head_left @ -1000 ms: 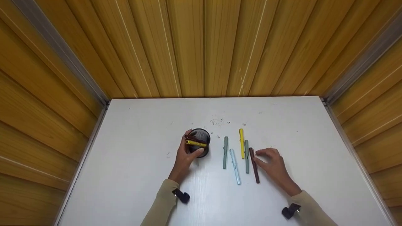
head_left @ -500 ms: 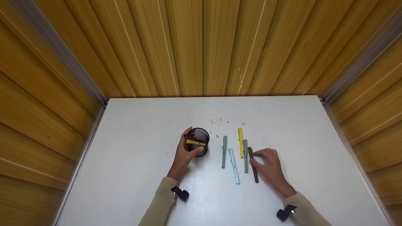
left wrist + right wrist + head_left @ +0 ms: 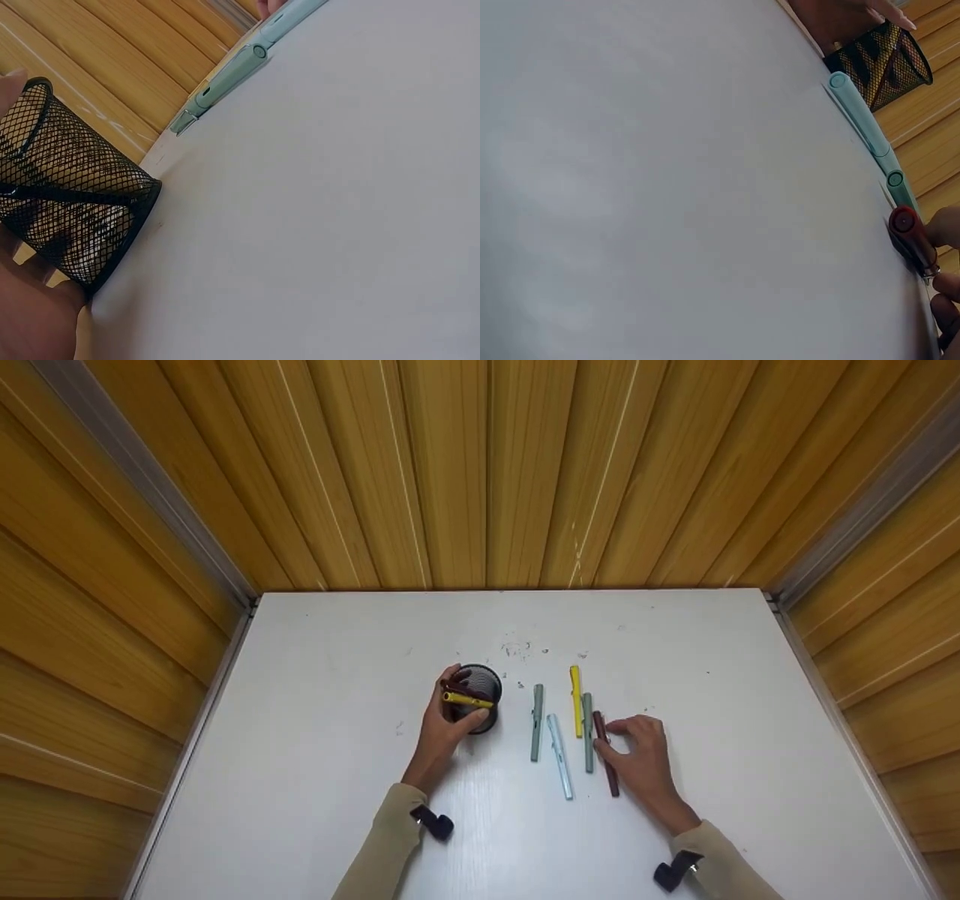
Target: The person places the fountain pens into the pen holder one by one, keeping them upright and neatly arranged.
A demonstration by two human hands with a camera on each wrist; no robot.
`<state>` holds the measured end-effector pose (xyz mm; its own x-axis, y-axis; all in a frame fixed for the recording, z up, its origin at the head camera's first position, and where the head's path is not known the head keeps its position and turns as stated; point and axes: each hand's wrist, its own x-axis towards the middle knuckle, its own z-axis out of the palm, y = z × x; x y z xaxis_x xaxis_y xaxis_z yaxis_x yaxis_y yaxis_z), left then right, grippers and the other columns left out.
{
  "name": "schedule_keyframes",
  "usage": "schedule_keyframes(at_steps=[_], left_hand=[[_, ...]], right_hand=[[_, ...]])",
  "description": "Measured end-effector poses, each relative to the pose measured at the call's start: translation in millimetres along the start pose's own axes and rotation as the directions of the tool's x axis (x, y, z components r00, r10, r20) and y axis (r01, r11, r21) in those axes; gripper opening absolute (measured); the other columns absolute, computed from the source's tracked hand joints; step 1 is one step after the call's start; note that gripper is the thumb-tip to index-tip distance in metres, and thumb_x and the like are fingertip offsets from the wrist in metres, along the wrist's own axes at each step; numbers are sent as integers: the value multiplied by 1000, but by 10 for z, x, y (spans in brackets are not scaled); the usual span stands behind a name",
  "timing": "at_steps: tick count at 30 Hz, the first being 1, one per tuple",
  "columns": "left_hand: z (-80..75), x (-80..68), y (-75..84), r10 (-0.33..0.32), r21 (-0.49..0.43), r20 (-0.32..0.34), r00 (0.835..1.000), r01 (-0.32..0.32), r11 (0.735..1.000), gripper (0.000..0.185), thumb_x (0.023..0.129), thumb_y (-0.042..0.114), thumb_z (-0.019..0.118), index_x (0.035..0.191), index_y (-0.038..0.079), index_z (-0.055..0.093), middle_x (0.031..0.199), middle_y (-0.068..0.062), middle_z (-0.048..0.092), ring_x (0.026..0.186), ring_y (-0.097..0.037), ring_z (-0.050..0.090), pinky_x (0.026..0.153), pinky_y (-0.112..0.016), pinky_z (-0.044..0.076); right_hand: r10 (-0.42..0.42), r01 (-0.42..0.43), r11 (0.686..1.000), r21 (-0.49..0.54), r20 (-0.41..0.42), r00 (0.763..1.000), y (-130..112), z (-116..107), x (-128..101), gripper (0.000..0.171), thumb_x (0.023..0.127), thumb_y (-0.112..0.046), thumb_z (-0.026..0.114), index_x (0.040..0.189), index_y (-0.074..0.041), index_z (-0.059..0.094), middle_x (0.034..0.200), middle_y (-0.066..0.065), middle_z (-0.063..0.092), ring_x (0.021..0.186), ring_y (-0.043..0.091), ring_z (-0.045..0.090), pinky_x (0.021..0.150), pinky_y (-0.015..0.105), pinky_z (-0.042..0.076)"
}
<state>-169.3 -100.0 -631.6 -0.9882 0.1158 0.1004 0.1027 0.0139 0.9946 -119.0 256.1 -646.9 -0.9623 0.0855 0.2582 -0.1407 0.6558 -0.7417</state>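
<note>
My left hand (image 3: 459, 705) grips a black mesh pen cup (image 3: 489, 679) that stands on the white table (image 3: 322, 720). A yellow pen (image 3: 466, 701) and a maroon one lean inside it. The left wrist view shows the cup (image 3: 67, 202) close up. To the right several pens lie side by side. My right hand (image 3: 611, 735) pinches the rightmost one, a maroon pen (image 3: 613, 784), between thumb and fingers while it lies on the table. The right wrist view shows that pen's end (image 3: 909, 229) between my fingertips.
Left of the maroon pen lie a grey-green pen (image 3: 588, 735), a yellow pen (image 3: 575, 701), a light blue pen (image 3: 559, 757) and another grey-green pen (image 3: 537, 724). Wooden panel walls (image 3: 487, 472) enclose the table on three sides.
My right hand's fingers have drawn in from resting beside the maroon pen to pinching it. The left hand and cup have stayed put.
</note>
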Motion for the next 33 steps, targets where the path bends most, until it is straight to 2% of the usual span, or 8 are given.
schedule_keyframes(at_steps=[6, 13, 24, 33], left_hand=[[9, 4, 23, -16, 5, -3, 1000, 16, 1000, 89, 95, 28, 86, 169, 36, 38, 165, -8, 47, 148, -29, 51, 124, -51, 39], [4, 11, 14, -21, -42, 9, 1000, 21, 999, 89, 96, 26, 86, 169, 38, 37, 166, -7, 45, 150, -29, 50, 124, -50, 39], [-6, -21, 8, -26, -34, 24, 999, 27, 999, 88, 98, 26, 85, 171, 35, 35, 165, -10, 46, 149, -29, 51, 124, -48, 41], [-5, -22, 11, -39, -44, 22, 999, 40, 998, 89, 98, 28, 85, 170, 36, 35, 165, -8, 46, 150, -28, 50, 124, -49, 40]], right_hand=[[-12, 12, 1000, -9, -33, 999, -3, 11, 2, 23, 86, 1, 89, 107, -3, 79, 102, 11, 70, 117, 30, 52, 107, 47, 36], [-23, 23, 1000, -7, -80, 997, -4, 15, 12, 23, 83, 7, 85, 103, -2, 78, 99, 12, 72, 115, 33, 53, 103, 44, 36], [53, -55, 998, -28, -57, 997, -15, 10, 9, 20, 86, 4, 84, 104, 1, 77, 98, 14, 71, 115, 31, 52, 103, 45, 37], [136, -132, 990, 57, -68, 988, -82, -73, -21, 21, 92, 2, 83, 112, 2, 77, 108, 16, 72, 115, 29, 57, 101, 36, 41]])
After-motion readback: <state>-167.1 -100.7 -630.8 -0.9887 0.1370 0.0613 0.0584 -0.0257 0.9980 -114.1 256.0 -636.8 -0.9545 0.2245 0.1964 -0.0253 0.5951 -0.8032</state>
